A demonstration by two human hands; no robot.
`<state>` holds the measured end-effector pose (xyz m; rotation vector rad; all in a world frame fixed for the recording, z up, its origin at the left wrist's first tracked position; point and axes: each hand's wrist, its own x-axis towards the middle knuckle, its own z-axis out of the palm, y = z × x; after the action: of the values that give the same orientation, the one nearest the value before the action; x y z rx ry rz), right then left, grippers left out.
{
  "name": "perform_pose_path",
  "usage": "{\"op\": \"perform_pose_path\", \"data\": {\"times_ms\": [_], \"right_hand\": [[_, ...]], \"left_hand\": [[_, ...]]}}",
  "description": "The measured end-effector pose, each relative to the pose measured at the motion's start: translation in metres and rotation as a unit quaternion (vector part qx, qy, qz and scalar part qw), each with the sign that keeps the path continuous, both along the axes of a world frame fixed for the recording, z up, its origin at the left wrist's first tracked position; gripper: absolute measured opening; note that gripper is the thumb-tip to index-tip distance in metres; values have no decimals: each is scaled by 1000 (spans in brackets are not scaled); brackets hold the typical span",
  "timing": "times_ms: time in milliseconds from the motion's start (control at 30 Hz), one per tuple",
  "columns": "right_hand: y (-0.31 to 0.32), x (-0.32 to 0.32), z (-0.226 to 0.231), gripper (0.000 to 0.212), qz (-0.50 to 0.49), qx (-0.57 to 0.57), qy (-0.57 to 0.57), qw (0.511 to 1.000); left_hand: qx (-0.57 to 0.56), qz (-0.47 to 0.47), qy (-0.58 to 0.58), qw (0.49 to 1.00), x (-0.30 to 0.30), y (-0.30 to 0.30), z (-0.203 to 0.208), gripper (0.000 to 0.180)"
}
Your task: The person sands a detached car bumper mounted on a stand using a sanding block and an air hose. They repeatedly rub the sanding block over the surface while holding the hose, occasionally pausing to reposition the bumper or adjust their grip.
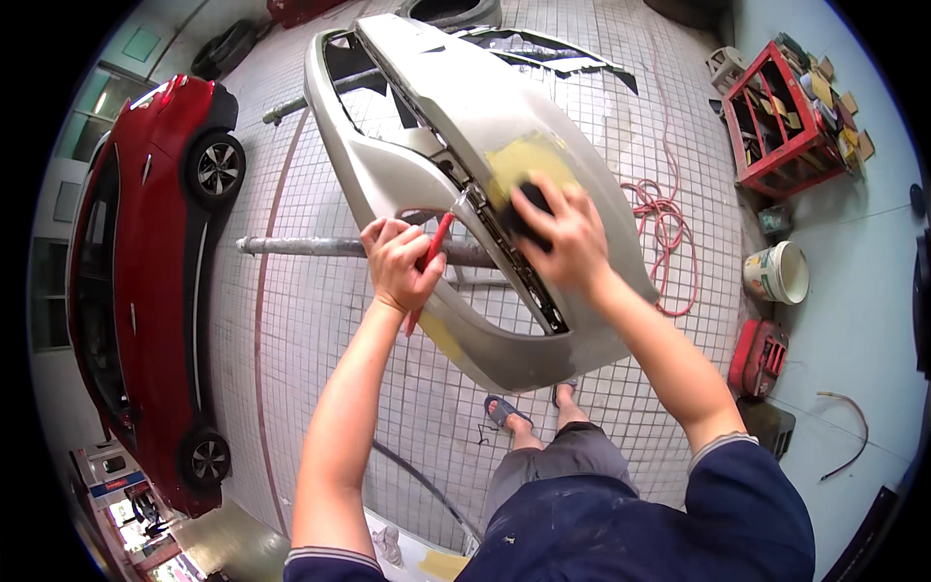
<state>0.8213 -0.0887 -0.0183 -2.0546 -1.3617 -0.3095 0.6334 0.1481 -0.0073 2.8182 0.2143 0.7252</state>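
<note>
A pale grey car bumper [475, 78] lies before me on a metal stand, its grille opening facing left. My right hand [567, 233] grips a black sanding pad [527, 215] against the upper face of the bumper. Just beyond the pad is a dull yellow filler patch [519, 160]. In my left hand [400, 262] is a slim red stick-like tool [438, 238], its kind unclear, the fingers closed round it. That hand is beside the bumper's inner opening, over a grey stand tube [320, 247]. Whether it touches the bumper I cannot tell.
A red car [160, 272] stands along the left. On the tiled floor to the right lies a coiled red hose [664, 228]. By the right wall are a red rack [776, 126] with boxes, a white bucket [776, 274] and a red case [758, 359].
</note>
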Motion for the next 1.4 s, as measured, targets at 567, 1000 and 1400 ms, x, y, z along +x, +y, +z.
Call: {"op": "perform_pose_path", "data": {"times_ms": [567,1000,1400], "right_hand": [[-61,-19,-31,70,-21,-14,41,999],[-21,-2,-9,72,-31,-55,1,998],[45,37,20,57,-127,-58,-26,990]], "left_hand": [[-13,2,-6,1000,0,-2,1,26],[-15,-9,-52,998,2,-1,1,30],[-34,5,-54,998,3,-3,3,30]]}}
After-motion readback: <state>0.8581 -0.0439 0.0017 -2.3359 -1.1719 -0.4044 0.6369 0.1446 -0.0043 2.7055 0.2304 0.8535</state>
